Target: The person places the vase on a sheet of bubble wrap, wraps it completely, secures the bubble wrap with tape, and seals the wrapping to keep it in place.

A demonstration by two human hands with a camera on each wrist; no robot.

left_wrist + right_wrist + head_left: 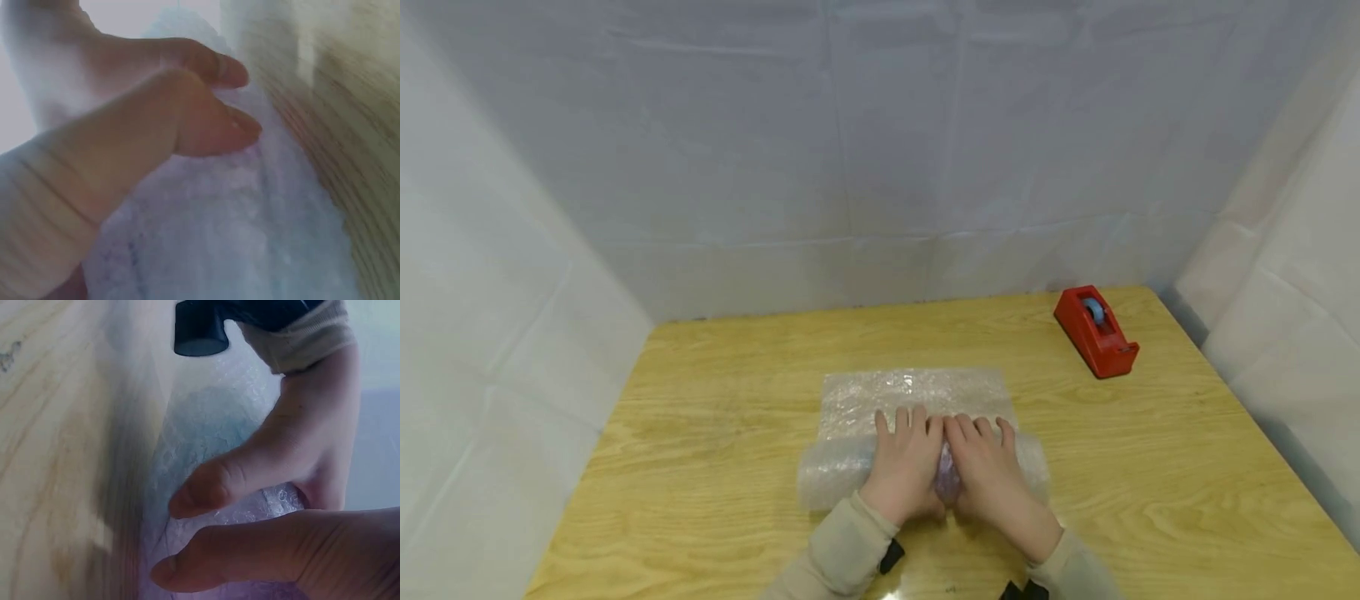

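Observation:
A sheet of bubble wrap lies on the table, its far part flat [910, 388] and its near part rolled up. Something purple [947, 477] shows through the middle of the bubble wrap roll [831, 473], its kind hidden by the layers. My left hand [904, 467] grips the roll left of the middle, fingers over the top. Close beside it, my right hand [992, 471] holds the roll the same way. Both thumbs press on the near side of the bubble wrap [212, 231] in the left wrist view. The right wrist view shows a bluish tint inside the bubble wrap [206, 434].
A red tape dispenser [1093, 333] with a blue-cored roll stands at the back right of the wooden table [715, 417]. Pale sheeting [850, 167] hangs behind the table and along both sides.

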